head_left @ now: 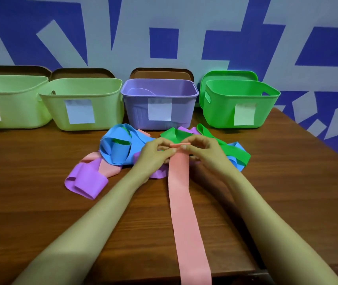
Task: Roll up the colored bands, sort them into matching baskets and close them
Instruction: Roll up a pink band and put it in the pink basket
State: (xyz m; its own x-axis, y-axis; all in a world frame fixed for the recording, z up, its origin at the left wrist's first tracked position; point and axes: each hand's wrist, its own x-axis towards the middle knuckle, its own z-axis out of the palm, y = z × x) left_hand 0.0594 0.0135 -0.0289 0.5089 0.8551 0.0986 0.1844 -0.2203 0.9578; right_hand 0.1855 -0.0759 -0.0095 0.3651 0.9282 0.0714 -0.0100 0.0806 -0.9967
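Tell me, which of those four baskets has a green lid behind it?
The bright green basket, far right. Its lid leaning against the wall is green; the lids behind the purple basket and the two pale green ones are brown.

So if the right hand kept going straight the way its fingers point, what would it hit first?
Probably the left hand: the right hand points leftward along the pink band, whose folded end both pinch.

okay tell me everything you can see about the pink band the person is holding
The pink band is a long, flat, matte strip, rubbery-looking. It lies straight on the wooden table, running from the tangled pile toward the near edge and hanging over it. Its far end is folded into a small first turn, pinched in the grip of the left hand and right hand.
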